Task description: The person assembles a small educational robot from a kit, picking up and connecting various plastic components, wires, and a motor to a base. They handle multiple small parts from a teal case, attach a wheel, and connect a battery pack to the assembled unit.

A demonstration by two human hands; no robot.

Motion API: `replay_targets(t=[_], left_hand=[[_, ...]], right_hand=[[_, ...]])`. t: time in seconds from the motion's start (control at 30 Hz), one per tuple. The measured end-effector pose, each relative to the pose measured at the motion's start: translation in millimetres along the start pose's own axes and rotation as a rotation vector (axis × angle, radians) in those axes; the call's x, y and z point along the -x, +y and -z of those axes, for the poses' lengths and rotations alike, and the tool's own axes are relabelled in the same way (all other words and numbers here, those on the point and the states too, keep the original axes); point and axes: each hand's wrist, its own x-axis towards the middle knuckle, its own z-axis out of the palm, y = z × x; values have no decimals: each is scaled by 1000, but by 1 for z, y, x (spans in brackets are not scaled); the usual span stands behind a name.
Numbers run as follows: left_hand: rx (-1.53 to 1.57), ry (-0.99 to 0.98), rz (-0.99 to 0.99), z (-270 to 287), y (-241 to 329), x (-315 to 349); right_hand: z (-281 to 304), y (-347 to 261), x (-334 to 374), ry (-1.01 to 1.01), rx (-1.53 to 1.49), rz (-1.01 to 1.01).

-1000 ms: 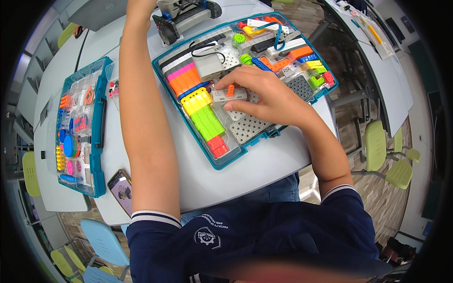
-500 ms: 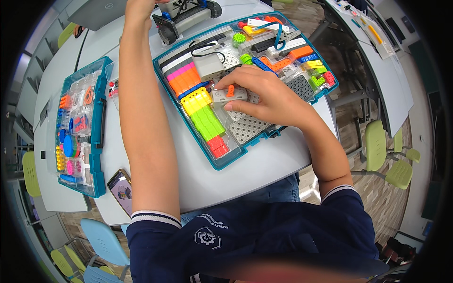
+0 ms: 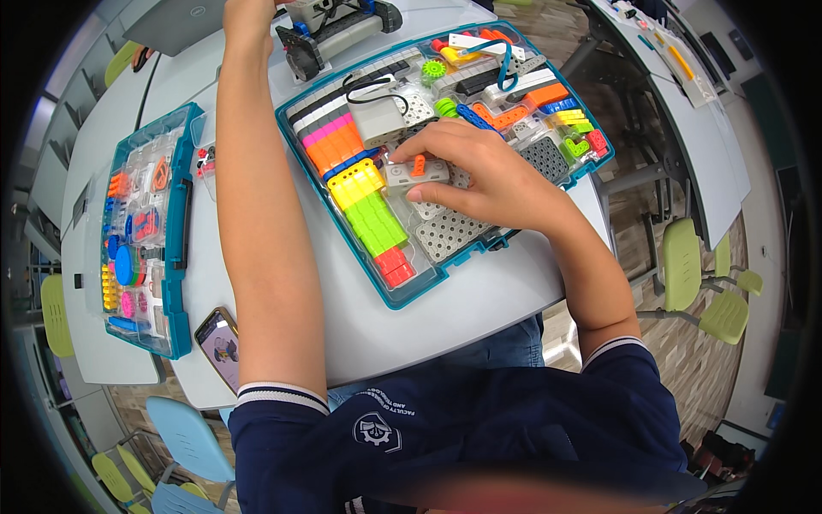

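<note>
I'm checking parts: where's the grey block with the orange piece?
The grey block is at upper centre in the head view, in the right hand, just right of yellow parts in the large teal case.

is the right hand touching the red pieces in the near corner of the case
Apart: the head view shows a plain gap between the right hand and the red pieces, clear tray showing between.

Parts case: on surface. Left of case: phone, second case. Behind-left of case: wheeled model.
</note>
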Motion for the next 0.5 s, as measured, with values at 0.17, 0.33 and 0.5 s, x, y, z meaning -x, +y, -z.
replay_targets(t=[0.17,0.33,0.5], left_hand=[[-121,13,-33,2,14,6],[-101,-173,52,4,31,16],[-74,-302,116,3,36,22]], right_hand=[[-1,1,1,1,-1,-2],[-3,3,0,41,24,36],[0,1,1,-4,7,-9]])
